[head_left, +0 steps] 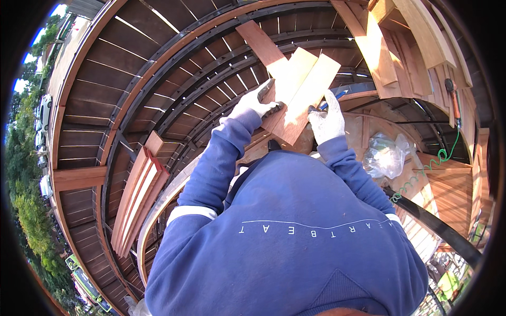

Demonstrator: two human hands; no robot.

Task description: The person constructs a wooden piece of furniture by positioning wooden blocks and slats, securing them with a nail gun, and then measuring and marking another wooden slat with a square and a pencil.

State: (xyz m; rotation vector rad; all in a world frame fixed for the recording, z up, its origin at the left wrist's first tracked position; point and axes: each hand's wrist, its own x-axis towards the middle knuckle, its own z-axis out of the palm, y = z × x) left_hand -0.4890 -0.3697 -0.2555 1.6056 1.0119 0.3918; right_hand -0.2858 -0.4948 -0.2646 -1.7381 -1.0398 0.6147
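Between both gloved hands lie 2 pale, angle-cut boards (pixel 303 92).

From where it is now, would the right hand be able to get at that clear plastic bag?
Probably yes. The right hand rests on the pale board, and the plastic bag lies just right of that forearm with nothing visible between them, though the hand seems to hold a blue tool.

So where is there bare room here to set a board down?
Bare slatted decking lies left of the left hand, above the stacked planks. It is crowded under both hands, where light boards overlap, and right of the right hand around the offcut pile.
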